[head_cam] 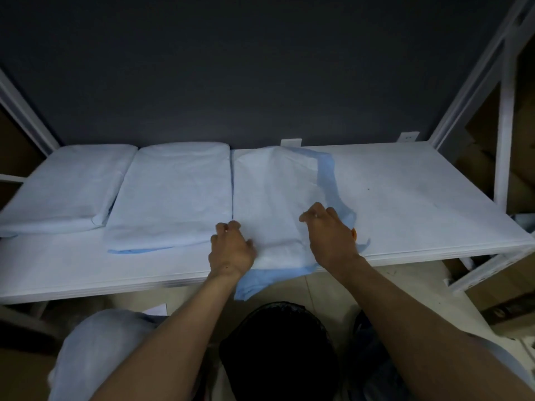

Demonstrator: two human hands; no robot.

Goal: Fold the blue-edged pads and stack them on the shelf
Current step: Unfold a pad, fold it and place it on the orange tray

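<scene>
Currently mid-task, by judgement. Noted two folded piles on shelf (405, 198): far pile (63, 186) out at 9 o'clock, near pile (173, 192) just beside it and close along the 9 o'clock edge of the pad in work. Judged both done, apart from a blue strip showing under near pile at its 6 o'clock edge.

Working on third pad (269, 198), at shelf centre, only partly folded: blue edge exposed along 3 o'clock side, blue corner drooping off shelf lip at 6 o'clock. Left to do: finish fold, tuck blue edges, set on a pile. Pale blue bundle (95, 342) at 7 o'clock below shelf, possibly more pads; cannot tell. Black bin (278, 351) at 6 o'clock, below.

Pose: both forearms reaching in from 6 o'clock, palms down. Left hand (231, 250) at pad's 7 o'clock corner, fingers curled, gripping pad at its edge. Right hand (333, 235) at pad's 5 o'clock side, fingers curled, gripping pad, blue edge just beyond knuckles. Hands near, not touching.
</scene>
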